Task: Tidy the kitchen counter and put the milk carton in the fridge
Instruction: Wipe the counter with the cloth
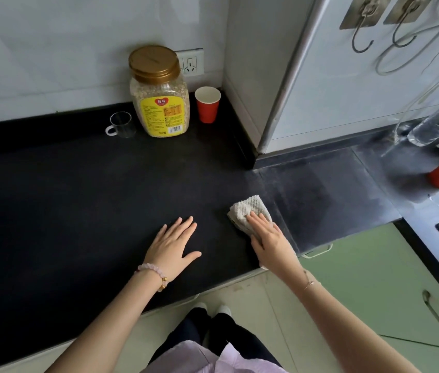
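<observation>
Currently my right hand (265,236) presses the cloth (248,208) flat-fingered on the desk (78,184), left hand (172,243) spread flat beside it. I'd keep even pressure and wipe in overlapping strokes toward the greyer right section. No milk carton is in view

A wall socket (190,63) sat at twelve o'clock; two metal hooks (361,12) hung at two; green cabinet doors (369,278) stood at four.
</observation>
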Available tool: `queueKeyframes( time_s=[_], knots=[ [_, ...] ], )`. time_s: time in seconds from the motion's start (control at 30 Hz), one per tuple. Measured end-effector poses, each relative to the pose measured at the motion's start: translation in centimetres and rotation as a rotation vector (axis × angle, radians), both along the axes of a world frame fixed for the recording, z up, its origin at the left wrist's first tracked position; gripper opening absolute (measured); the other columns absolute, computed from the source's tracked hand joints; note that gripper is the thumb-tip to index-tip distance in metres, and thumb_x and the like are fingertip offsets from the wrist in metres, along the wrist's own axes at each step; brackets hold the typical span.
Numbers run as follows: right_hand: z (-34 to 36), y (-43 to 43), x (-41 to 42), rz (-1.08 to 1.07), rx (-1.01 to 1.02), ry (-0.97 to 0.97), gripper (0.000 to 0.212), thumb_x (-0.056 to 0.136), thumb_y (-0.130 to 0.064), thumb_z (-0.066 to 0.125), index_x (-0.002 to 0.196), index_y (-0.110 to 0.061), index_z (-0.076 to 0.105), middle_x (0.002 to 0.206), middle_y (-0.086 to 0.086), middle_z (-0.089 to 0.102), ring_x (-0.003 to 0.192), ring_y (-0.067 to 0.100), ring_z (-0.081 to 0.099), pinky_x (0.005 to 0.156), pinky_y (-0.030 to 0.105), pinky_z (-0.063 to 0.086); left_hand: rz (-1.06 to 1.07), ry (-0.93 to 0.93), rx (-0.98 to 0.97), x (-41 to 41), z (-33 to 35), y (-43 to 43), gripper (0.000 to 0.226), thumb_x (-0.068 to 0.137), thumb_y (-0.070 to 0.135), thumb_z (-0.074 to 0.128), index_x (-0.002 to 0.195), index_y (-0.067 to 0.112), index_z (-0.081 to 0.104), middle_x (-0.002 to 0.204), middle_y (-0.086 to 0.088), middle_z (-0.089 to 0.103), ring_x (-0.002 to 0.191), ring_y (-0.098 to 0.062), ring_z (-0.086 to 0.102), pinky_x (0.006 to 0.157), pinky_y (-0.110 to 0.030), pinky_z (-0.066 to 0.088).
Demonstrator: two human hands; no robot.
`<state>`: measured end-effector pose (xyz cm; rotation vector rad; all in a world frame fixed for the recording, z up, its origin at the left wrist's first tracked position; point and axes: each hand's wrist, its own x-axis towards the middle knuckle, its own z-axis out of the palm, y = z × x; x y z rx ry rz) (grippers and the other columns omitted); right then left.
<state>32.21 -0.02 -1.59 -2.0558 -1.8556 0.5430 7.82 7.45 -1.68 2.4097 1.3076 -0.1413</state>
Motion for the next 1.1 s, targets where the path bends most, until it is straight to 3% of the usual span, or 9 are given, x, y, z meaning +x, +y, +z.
queueKeyframes(
  time_s=[0.1,0.23,0.4,0.53,0.77,0.87,0.93,1.0,1.1],
  knots=[
    [0.9,0.6,2.3,-0.273,-0.051,0.125,0.046,0.094,-0.02,0.046,0.14,-0.023,0.043,0.148,0.0,0.043,0.14,0.02,0.035,0.107,0.034,0.037,0.028,0.0,0.002,-0.8,0.3,0.1,0.063,0.091,0.048,0.041,0.145,0.027,0.018,0.157,0.012,0.008,0.145,-0.012,0.004,0.119,-0.037,0.008],
    [2.7,1.3,4.7,-0.504,-0.078,0.2,0.042,0.096,-0.019,0.04,0.138,-0.019,0.043,0.15,0.006,0.04,0.142,0.022,0.029,0.1,0.036,0.037,0.153,-0.037,-0.003,-2.9,0.3,-0.7,0.058,0.091,0.043,0.045,0.143,0.023,0.028,0.156,0.006,0.018,0.145,-0.017,0.01,0.118,-0.04,0.013],
    [2.1,1.1,2.8,-0.391,-0.059,0.251,0.047,0.093,-0.019,0.048,0.139,-0.025,0.043,0.153,-0.005,0.034,0.143,0.013,0.027,0.102,0.026,0.033,0.159,-0.043,0.01,-4.8,0.1,-1.7,0.056,0.092,0.04,0.044,0.143,0.022,0.028,0.155,0.006,0.019,0.145,-0.017,0.011,0.119,-0.039,0.013],
    [1.3,1.3,1.0,-0.349,-0.046,0.121,0.057,0.085,-0.014,0.056,0.14,-0.025,0.044,0.154,-0.013,0.03,0.143,0.008,0.025,0.107,0.028,0.034,0.128,-0.047,-0.002,-5.9,0.3,-1.3,0.053,0.094,0.039,0.041,0.143,0.023,0.028,0.155,0.007,0.018,0.145,-0.015,0.011,0.119,-0.037,0.012],
    [1.0,2.1,-3.7,-0.457,0.011,0.033,0.049,0.089,-0.014,0.052,0.138,-0.022,0.048,0.153,-0.01,0.033,0.138,0.015,0.038,0.107,0.03,0.036,0.055,-0.073,-0.003,-9.6,0.3,0.2,0.051,0.095,0.037,0.037,0.143,0.024,0.026,0.156,0.008,0.017,0.145,-0.014,0.008,0.118,-0.033,0.01],
    [0.4,2.1,-8.0,-0.284,0.073,-0.028,0.05,0.087,-0.012,0.055,0.137,-0.018,0.049,0.15,0.002,0.04,0.138,0.019,0.038,0.109,0.029,0.035,-0.023,-0.096,0.026,-10.7,-0.1,0.3,0.051,0.094,0.033,0.043,0.142,0.021,0.03,0.155,0.004,0.021,0.145,-0.017,0.013,0.117,-0.034,0.013],
    [-0.4,1.7,-9.9,-0.162,0.132,-0.171,0.049,0.086,-0.012,0.057,0.134,-0.022,0.053,0.143,0.008,0.049,0.133,0.025,0.045,0.104,0.034,0.044,-0.055,-0.101,0.05,-11.2,-0.5,0.2,0.051,0.092,0.031,0.049,0.14,0.019,0.036,0.152,0.001,0.028,0.143,-0.021,0.022,0.115,-0.038,0.019],
    [-0.6,1.7,-9.7,-0.15,0.185,-0.226,0.048,0.081,-0.004,0.063,0.125,-0.022,0.062,0.133,0.012,0.058,0.122,0.03,0.057,0.096,0.039,0.05,-0.086,-0.094,0.09,-11.5,-0.8,0.3,0.051,0.089,0.029,0.055,0.137,0.017,0.041,0.149,-0.001,0.036,0.139,-0.024,0.03,0.112,-0.04,0.026],
    [-0.4,1.4,-7.8,-0.181,0.182,-0.271,0.06,0.064,0.012,0.068,0.116,-0.017,0.068,0.128,0.01,0.063,0.115,0.031,0.062,0.095,0.034,0.046,-0.114,-0.099,0.098,-11.8,-0.9,0.5,0.052,0.089,0.029,0.053,0.138,0.018,0.039,0.151,0.0,0.033,0.14,-0.024,0.028,0.113,-0.04,0.025]
  ],
)
